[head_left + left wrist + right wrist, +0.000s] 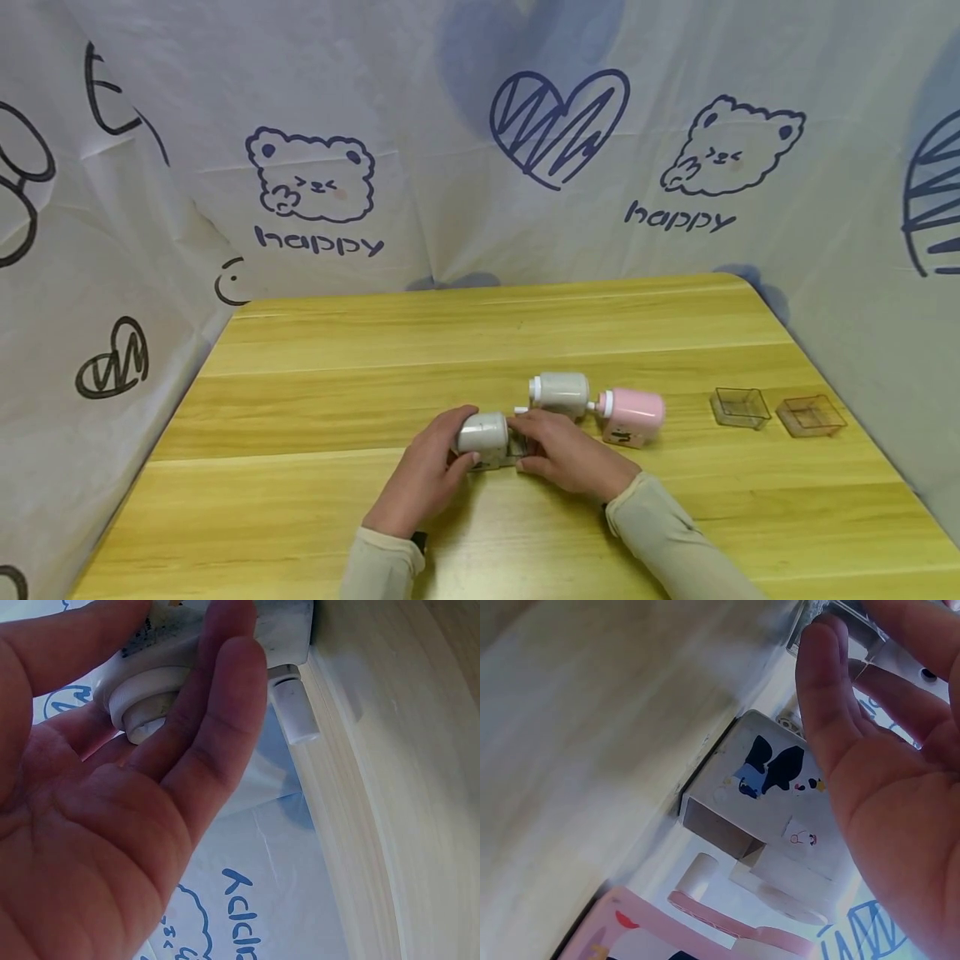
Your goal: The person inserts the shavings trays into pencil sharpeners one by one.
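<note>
My left hand (427, 471) grips a grey-white crank pencil sharpener (483, 432) near the table's front middle, thumb on the near side and fingers behind. In the left wrist view its white crank handle (296, 712) sticks out beyond my fingers. At its right side my right hand (566, 454) pinches a small clear shavings drawer (517, 448), partly hidden by the fingers. Just behind that hand lies a second grey sharpener (564, 390); the right wrist view shows penguin stickers and an open drawer slot on it. Right of it stands a pink sharpener (637, 412).
Two see-through drawers, one greyish (741, 410) and one reddish-brown (810, 417), sit toward the right edge of the wooden table (337, 350). A white cloth (435, 183) with bear and heart drawings hangs behind and at the sides.
</note>
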`<state>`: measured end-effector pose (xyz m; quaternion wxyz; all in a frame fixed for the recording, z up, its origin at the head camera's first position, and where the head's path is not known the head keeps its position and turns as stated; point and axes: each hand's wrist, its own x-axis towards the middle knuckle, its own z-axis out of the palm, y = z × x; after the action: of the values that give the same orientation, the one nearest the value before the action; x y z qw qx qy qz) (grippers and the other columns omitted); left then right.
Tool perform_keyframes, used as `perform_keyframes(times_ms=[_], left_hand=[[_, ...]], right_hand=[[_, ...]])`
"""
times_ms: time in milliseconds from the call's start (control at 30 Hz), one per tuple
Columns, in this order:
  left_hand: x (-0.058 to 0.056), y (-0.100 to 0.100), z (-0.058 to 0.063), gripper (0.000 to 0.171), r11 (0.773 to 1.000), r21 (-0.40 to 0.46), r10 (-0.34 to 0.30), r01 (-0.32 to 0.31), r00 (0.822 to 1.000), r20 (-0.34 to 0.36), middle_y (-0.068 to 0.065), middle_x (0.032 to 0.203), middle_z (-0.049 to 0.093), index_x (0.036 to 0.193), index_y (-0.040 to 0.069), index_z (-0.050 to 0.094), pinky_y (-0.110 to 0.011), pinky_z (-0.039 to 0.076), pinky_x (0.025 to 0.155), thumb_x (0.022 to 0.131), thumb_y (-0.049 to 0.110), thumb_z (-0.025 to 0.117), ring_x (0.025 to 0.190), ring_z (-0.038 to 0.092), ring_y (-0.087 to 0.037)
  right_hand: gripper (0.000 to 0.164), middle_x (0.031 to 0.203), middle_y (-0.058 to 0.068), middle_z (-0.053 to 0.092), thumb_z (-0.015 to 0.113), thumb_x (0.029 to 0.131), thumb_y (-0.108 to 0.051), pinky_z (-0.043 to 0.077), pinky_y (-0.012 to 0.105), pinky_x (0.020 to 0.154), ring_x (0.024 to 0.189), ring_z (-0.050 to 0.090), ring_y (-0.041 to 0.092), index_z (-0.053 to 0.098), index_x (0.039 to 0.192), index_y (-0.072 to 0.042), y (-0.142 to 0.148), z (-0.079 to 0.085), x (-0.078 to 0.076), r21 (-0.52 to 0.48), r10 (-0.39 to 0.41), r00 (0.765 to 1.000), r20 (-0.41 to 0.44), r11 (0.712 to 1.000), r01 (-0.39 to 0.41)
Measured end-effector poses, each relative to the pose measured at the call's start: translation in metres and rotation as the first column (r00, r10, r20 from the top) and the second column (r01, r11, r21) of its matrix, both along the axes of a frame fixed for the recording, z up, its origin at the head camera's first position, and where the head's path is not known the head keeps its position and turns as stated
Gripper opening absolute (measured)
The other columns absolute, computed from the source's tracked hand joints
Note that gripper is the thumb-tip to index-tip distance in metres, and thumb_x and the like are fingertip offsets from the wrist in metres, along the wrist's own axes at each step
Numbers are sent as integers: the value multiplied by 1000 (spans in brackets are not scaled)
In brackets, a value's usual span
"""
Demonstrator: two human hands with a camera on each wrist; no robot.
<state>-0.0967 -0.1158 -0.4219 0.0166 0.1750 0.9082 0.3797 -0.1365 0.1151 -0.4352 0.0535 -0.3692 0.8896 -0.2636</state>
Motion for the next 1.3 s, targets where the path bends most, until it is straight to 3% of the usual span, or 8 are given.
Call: perform_keyframes(times_ms=[133,200,900,1300], left_hand=[[0,0,0,52,1000,3,-1,1,1000,0,-10,134,50,140,9,43,-34,49,81,92,14,62,104,55,-19],[1,0,0,52,1000,5,1,-1,1000,-3,-10,134,51,140,9,43,-34,49,81,92,14,62,103,55,-19],[2,-1,-1,51,1000,17,1,-1,1000,-6,-8,132,52,139,11,44,-31,49,76,92,15,63,95,55,-15],[1,-1,-2,52,1000,10,8,-8,1000,-20,-9,135,51,140,11,44,-36,48,84,92,14,63,110,54,-19]], right_hand=[[45,104,1,58,68,88,-21,43,31,75,85,51,12,52,129,-9,-1,-1,-1,-23,-1,1000,17,1000,2],[47,102,1,58,68,88,-21,43,30,73,82,50,12,51,130,-8,-1,-1,0,-26,-5,1000,30,1000,6],[58,96,-1,56,69,87,-20,45,28,71,80,51,11,45,137,-3,-5,-3,-3,-36,-28,995,97,999,31],[60,103,0,59,71,86,-21,46,27,72,81,54,13,44,138,-6,-6,-1,-3,-43,-28,997,78,999,32]])
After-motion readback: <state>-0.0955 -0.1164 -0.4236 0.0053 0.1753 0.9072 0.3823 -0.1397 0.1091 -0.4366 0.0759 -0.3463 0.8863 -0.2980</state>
